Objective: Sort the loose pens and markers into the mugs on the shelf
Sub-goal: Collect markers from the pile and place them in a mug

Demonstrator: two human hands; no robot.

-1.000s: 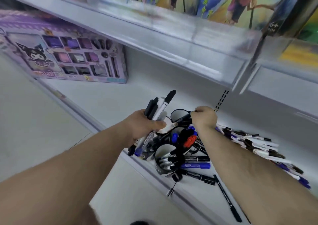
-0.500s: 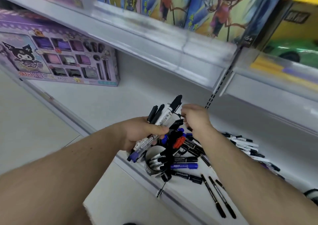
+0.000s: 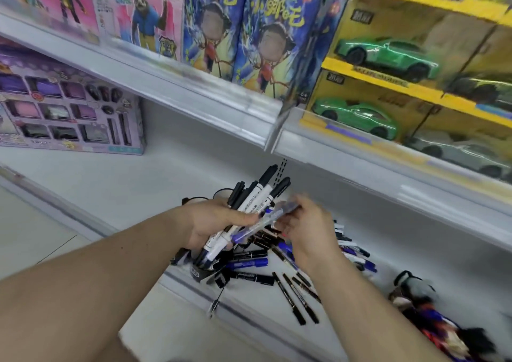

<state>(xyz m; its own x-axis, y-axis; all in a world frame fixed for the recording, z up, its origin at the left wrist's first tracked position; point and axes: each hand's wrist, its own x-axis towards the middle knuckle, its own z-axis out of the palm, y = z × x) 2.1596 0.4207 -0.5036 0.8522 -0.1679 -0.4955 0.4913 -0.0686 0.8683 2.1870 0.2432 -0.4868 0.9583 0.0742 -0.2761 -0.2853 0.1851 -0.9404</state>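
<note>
My left hand (image 3: 214,223) grips a bundle of markers (image 3: 256,198), white barrels with black caps pointing up and right. My right hand (image 3: 307,228) pinches a blue-capped marker (image 3: 263,223) and lays it across that bundle. Below the hands stand mugs, mostly hidden: one dark rim (image 3: 221,193) shows behind the bundle and a mug with pens in it (image 3: 201,270) sits at the shelf's front edge. Loose pens and markers (image 3: 293,292) lie scattered on the white shelf (image 3: 155,184) under and right of my right forearm.
A purple boxed toy set (image 3: 69,112) stands at the shelf's left. An upper shelf edge (image 3: 194,95) overhangs close above the hands, carrying toy boxes and green car boxes (image 3: 374,84). A blurred heap of dark items (image 3: 432,314) lies at the lower right.
My right hand has left the mugs, taken up a blue-capped marker and brought it to the bundle in my left hand. The view has tilted upward.
</note>
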